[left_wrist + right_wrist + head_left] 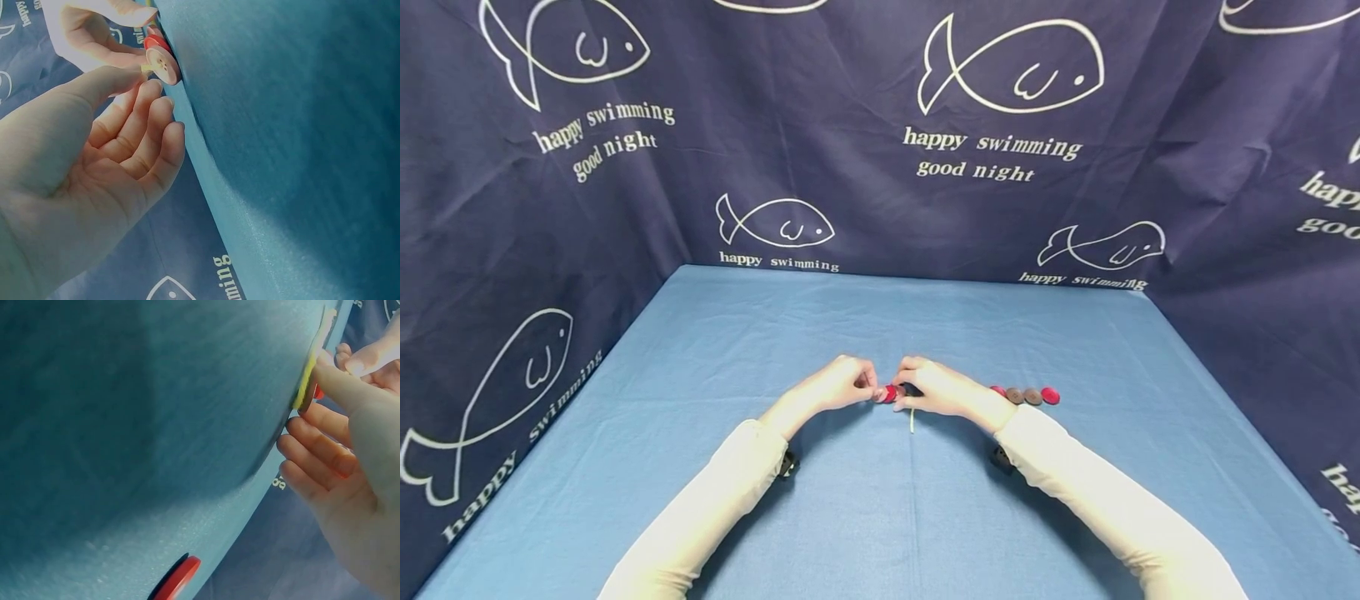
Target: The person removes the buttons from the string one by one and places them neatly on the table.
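Note:
Buttons sit in a short row on a yellow cord [309,362] between the two hands, just over the blue cloth. My left hand [106,150] pinches the cord's end between thumb and forefinger, beside a pale pink four-hole button [164,66]. Right behind that one is a red button [889,393]. At the row's other end, my right hand [936,388] grips a brown button [307,397] between thumb and fingers. A tail of the cord hangs loose there. A dark button [913,389] shows partly beneath the right fingers.
Right of the right hand, loose buttons lie in a line: a red button [997,390] partly behind the wrist, two brown buttons [1024,396], and another red button [1050,396]. A blue cloth [880,517] covers the table. Dark fish-print curtains [880,108] enclose it.

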`<state>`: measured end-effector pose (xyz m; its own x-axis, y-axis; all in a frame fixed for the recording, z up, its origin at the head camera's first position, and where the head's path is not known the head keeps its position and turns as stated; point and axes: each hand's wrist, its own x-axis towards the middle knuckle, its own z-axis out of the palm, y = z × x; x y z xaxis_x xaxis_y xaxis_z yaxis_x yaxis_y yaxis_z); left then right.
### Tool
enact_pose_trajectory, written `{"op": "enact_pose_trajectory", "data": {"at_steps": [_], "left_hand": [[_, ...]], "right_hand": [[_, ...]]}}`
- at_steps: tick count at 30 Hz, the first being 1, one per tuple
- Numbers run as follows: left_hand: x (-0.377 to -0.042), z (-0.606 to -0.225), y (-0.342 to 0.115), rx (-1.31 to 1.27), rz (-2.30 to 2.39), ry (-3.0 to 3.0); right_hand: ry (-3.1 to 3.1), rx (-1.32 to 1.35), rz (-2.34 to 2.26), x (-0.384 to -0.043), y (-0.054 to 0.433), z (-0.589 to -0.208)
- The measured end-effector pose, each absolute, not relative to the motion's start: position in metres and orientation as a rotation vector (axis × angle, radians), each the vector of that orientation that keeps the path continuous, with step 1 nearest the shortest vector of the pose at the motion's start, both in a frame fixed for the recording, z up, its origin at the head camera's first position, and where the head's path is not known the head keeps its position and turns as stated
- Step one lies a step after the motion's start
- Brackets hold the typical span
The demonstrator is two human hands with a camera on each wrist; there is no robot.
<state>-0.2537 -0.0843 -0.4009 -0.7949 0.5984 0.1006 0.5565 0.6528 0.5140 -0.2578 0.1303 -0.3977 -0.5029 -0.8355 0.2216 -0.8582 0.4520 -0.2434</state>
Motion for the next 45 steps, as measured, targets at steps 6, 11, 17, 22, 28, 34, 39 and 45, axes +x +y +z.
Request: {"op": "enact_pose_trajectory", "data": {"at_steps": [6, 11, 17, 22, 28, 34, 39, 45], "left_hand": [[-0.2534, -0.3984, -0.0836, 0.964, 0.817, 2.789], [-0.2532, -0.3979, -0.0836, 0.965, 0.827, 2.786], [-0.2531, -0.4002, -0.0839, 0.951, 0.815, 2.792], [-0.2533, -0.3998, -0.0834, 0.943, 0.815, 2.797], [-0.2532, -0.3998, -0.0841, 0.949, 0.814, 2.793], [-0.2535, -0.4016, -0.0857, 0.976, 0.827, 2.784], [-0.2539, -0.4018, -0.0867, 1.007, 0.823, 2.796], [-0.2546, -0.4017, -0.0873, 1.012, 0.824, 2.806]], "right_hand": [[-2.581, 1.521, 0.51, -0.2599, 0.1304, -0.3995], [-2.566, 1.515, 0.51, -0.2603, 0.1302, -0.4003], [-2.581, 1.524, 0.526, -0.2589, 0.1296, -0.3996], [-2.614, 1.509, 0.514, -0.259, 0.1294, -0.3984], [-2.65, 1.496, 0.525, -0.2601, 0.1293, -0.3981], [-2.665, 1.494, 0.559, -0.2619, 0.132, -0.3992], [-2.656, 1.497, 0.573, -0.2631, 0.1353, -0.3985], [-2.636, 1.492, 0.578, -0.2634, 0.1387, -0.3983]]}}
